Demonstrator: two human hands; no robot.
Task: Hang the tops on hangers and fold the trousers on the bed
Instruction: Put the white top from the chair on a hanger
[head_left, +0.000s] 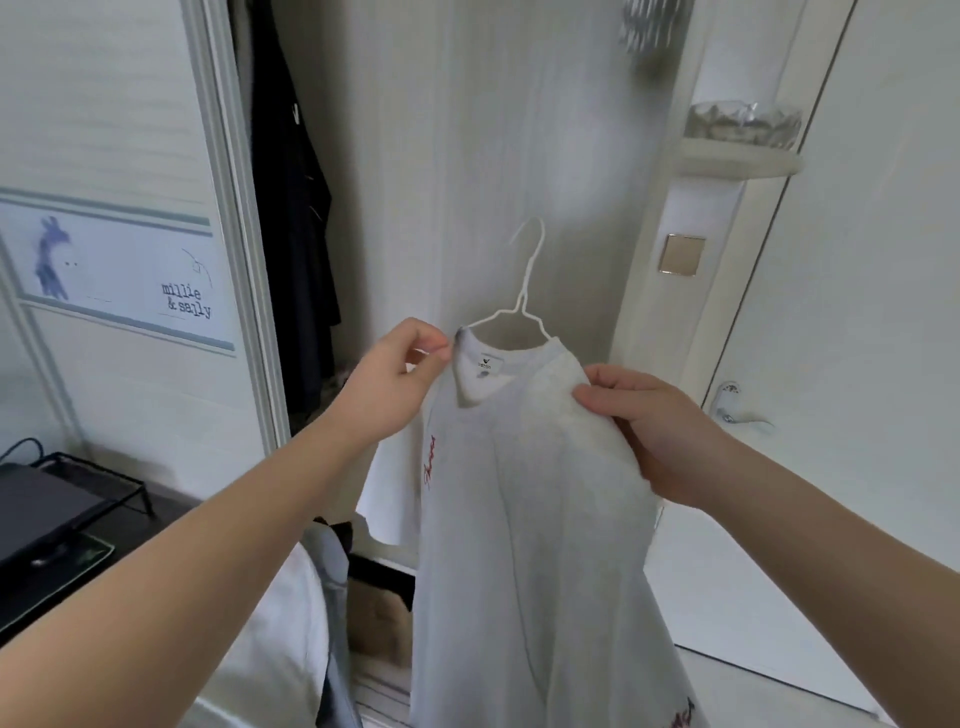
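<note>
A white T-shirt with red lettering hangs on a white wire hanger, held up in front of a wardrobe. My left hand pinches the hanger's left end at the shirt's left shoulder. My right hand grips the fabric at the shirt's right shoulder. The hanger's hook points up and touches nothing. The hanger's lower part is hidden inside the shirt.
Dark clothes hang inside the open wardrobe at the left. A white door with a handle stands at the right. A dark desk with a black wire stand is at lower left. White fabric lies below my left arm.
</note>
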